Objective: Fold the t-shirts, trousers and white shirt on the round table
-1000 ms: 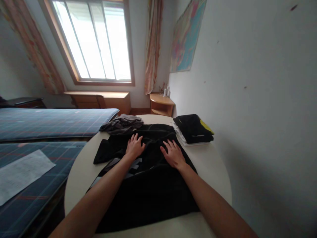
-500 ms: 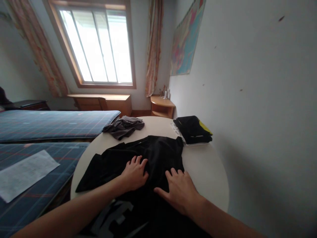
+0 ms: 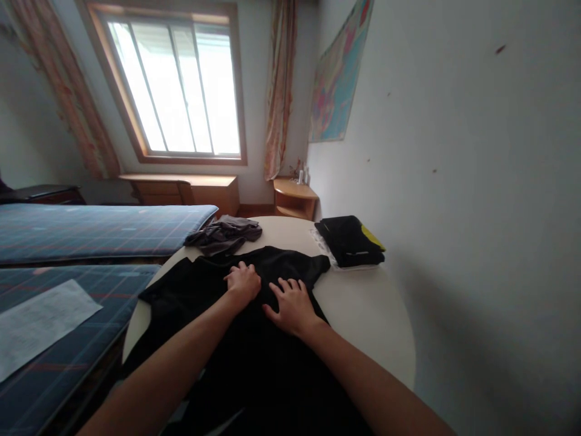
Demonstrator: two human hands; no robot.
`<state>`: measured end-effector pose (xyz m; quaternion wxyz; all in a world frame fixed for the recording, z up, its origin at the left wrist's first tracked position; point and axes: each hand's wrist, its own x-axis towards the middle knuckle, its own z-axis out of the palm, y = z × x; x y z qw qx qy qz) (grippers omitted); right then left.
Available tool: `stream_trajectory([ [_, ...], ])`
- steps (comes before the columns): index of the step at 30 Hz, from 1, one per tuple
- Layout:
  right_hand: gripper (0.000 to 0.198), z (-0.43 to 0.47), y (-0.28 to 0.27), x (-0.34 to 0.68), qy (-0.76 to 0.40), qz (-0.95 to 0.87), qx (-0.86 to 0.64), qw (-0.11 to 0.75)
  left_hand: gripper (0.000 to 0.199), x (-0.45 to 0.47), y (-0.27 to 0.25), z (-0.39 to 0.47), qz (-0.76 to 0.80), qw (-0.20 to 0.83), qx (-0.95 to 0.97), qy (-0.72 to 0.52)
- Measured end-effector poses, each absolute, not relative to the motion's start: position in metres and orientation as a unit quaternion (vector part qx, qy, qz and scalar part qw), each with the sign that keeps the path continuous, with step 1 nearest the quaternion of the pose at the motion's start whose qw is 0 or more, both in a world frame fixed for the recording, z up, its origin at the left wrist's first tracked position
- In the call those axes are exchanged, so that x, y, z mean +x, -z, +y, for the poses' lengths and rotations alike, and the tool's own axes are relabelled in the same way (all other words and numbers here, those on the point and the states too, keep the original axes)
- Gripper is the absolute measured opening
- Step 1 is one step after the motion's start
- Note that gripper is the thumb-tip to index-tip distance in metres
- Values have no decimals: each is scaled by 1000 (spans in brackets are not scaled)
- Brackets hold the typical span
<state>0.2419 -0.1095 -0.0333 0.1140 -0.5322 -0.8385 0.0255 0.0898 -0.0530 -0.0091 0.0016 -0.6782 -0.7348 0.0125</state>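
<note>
A black T-shirt [image 3: 267, 369] with a pale print near its lower part is spread over a round white table [image 3: 372, 330], its near end reaching under my forearms. My left hand [image 3: 244, 283] rests on the upper part of the shirt, palm down, fingers slightly bent and apart. Just right of it, my right hand [image 3: 293, 307] lies on the same cloth with its fingers spread and the thumb out to the left. Neither hand lifts the fabric.
A crumpled dark grey garment [image 3: 227, 234] lies at the table's far left edge. A folded stack of clothes [image 3: 347, 241], black with a yellow patch on top, sits far right. Plaid mattresses [image 3: 104, 227] stand left, one bearing a paper sheet [image 3: 45, 321]. The wall [image 3: 476, 242] is right.
Both hands have moved forward over the shirt, the right one also leftward. The shirt's left sleeve has shifted, and its print shows less between my arms.
</note>
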Motion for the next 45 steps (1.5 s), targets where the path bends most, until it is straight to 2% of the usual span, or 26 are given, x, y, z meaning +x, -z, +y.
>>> stream_trajectory([
  [3,60,-115,23,228,-40,-884,-450,124,37,86,4,-47,-742,11,-670,-15],
  [5,47,-111,15,224,-72,-902,-410,114,39,85,6,-46,-744,21,-668,-3],
  [8,33,-91,9,233,-118,-887,-432,112,48,87,16,-46,-747,20,-665,21],
  [10,30,-75,12,247,-137,-864,-464,140,52,86,26,-46,-754,15,-656,31],
  [15,31,-50,32,295,-168,-831,-461,263,58,74,42,-42,-785,-25,-610,104],
  [18,39,-42,43,319,-83,-792,-521,306,58,66,46,-41,-782,-46,-608,130],
  [21,48,-34,54,333,-13,-731,-623,278,55,65,49,-45,-748,-14,-651,129],
  [24,55,-29,64,337,-16,-717,-656,235,53,71,54,-52,-704,2,-700,120],
  [29,18,-29,67,334,-23,-748,-604,273,56,80,60,-61,-675,-11,-730,104],
  [33,10,-29,59,332,-77,-725,-605,321,57,79,62,-60,-671,-14,-734,104],
  [37,18,-31,48,333,-147,-658,-593,439,55,77,62,-59,-668,-7,-735,117],
  [40,36,-34,40,335,-214,-587,-573,530,54,76,62,-59,-662,-5,-739,127],
  [43,60,-36,36,341,-317,-529,-551,563,55,76,61,-59,-660,-6,-740,133],
  [45,66,-34,36,347,-347,-506,-539,577,54,75,61,-58,-660,-8,-739,136],
])
